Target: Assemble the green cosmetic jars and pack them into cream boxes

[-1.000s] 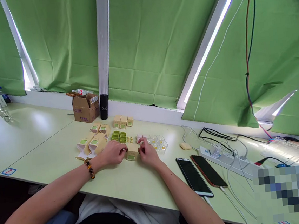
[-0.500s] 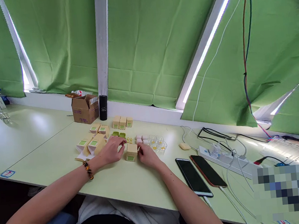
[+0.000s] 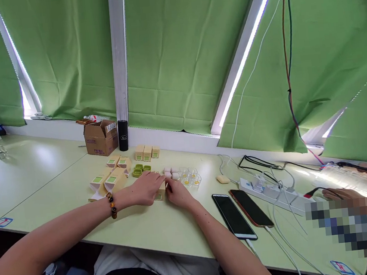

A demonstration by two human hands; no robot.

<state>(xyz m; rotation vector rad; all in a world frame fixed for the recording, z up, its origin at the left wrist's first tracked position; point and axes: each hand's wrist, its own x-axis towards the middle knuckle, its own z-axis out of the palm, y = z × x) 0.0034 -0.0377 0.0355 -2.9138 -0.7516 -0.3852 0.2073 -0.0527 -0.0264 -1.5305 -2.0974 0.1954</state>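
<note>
Head view: both hands meet over one small tan box, centre of the frame, on the bench. The left hand is palm down, covering much of the box, fingers reaching across to the right. The right hand sits at the box's right side, fingers curled, tips close to the left's. Pinched on the card or only resting, can't tell for either one; fingertips and box top hidden.

Handling, my judgement: looks like thin card, so light pressure. Best to brace the right wall low with one hand and let the other do any work on top; press evenly, not on one corner, or a wall may buckle. Small moves: pink pieces and clear cups stand just beyond the right knuckles and could get knocked, green tubs just up-left. Bracelet is near the open boxes, left of centre, so wrist up a bit.

Rest: three closed boxes above, carton and flask farther up-left, white phone and dark phone lower right, power strip beyond, another person's hand at far right, partly pixelated
</note>
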